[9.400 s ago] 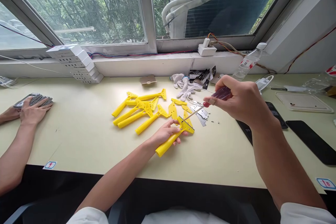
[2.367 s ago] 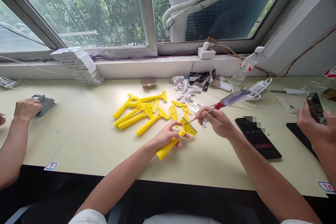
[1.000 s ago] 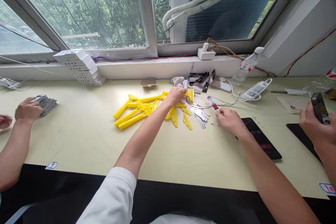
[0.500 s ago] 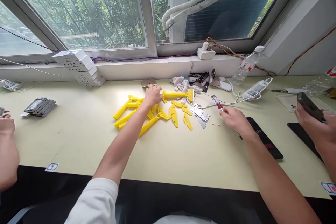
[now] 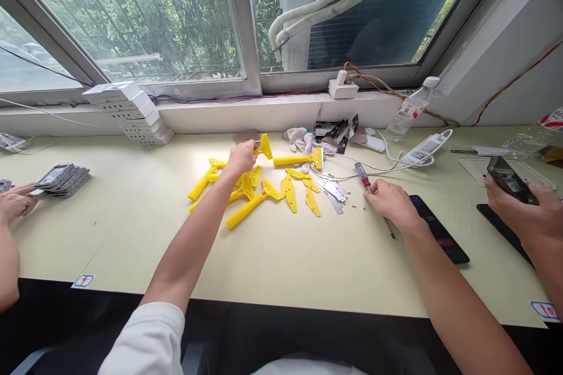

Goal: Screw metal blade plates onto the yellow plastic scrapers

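Observation:
My left hand [image 5: 243, 158] is closed around a yellow scraper [image 5: 264, 147], whose wide head sticks out to the right of my fingers. Below it several yellow scraper handles [image 5: 250, 205] lie in a loose pile, partly behind my forearm. A scraper with a blade fitted [image 5: 299, 159] lies just right of my left hand. In my right hand [image 5: 389, 202] is a screwdriver [image 5: 362, 174] with a clear and red handle, its shaft pointing down toward me. Between the hands are loose yellow cover pieces [image 5: 289, 192], flat metal blades [image 5: 333, 192] and a few small screws [image 5: 363, 207].
A black phone [image 5: 440, 228] lies beside my right wrist. Behind are gloves [image 5: 301, 139], a power strip [image 5: 426, 149] with white cable and a bottle [image 5: 409, 111]. White boxes [image 5: 132, 111] stand at back left. Other people's hands are at both edges, one holding a phone [image 5: 512, 179].
My left hand has moved slightly left and lifted a scraper from the pile. The screwdriver has swung so more of its shaft shows. At left, another person's hand has reached the grey stack.

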A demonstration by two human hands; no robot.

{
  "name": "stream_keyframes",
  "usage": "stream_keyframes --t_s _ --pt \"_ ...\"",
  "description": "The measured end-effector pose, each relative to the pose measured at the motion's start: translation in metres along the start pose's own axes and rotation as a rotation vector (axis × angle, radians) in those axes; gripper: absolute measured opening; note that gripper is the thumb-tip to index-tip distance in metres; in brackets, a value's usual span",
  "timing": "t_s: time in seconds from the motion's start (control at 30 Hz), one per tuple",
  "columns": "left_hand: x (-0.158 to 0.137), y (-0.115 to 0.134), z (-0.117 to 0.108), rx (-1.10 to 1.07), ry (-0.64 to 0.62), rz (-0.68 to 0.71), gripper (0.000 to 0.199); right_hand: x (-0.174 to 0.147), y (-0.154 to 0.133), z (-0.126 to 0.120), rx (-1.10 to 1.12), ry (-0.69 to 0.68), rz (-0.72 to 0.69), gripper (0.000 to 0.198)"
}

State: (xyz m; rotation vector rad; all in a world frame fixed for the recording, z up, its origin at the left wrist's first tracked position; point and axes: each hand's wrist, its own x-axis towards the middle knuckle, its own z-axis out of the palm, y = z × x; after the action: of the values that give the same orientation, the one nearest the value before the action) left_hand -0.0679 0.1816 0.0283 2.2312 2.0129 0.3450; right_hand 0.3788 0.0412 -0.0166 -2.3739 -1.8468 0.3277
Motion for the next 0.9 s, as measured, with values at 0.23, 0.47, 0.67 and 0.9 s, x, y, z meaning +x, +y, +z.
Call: stream_keyframes --t_s 0.23,0.47,0.67,0.9 --pt "-0.042 0.032 -0.041 -0.447 0.493 0.165 0.026 -0.020 -0.040 0.001 0.161 0.089 -0.148 0.026" --pt "-0.143 0.093 -0.018 -1.420 -0.211 0.237 0.052 -0.027 -0.062 0.020 0.122 0.051 -0.162 0.029" --pt "-0.181 0.110 0.047 -1.518 -0.588 0.059 0.039 -0.024 -0.061 0.026 0.178 0.069 -0.201 0.016" --pt "-0.188 0.113 0.057 -1.456 -0.578 0.144 0.040 -0.028 -0.063 0.021 0.198 0.085 -0.201 0.011"
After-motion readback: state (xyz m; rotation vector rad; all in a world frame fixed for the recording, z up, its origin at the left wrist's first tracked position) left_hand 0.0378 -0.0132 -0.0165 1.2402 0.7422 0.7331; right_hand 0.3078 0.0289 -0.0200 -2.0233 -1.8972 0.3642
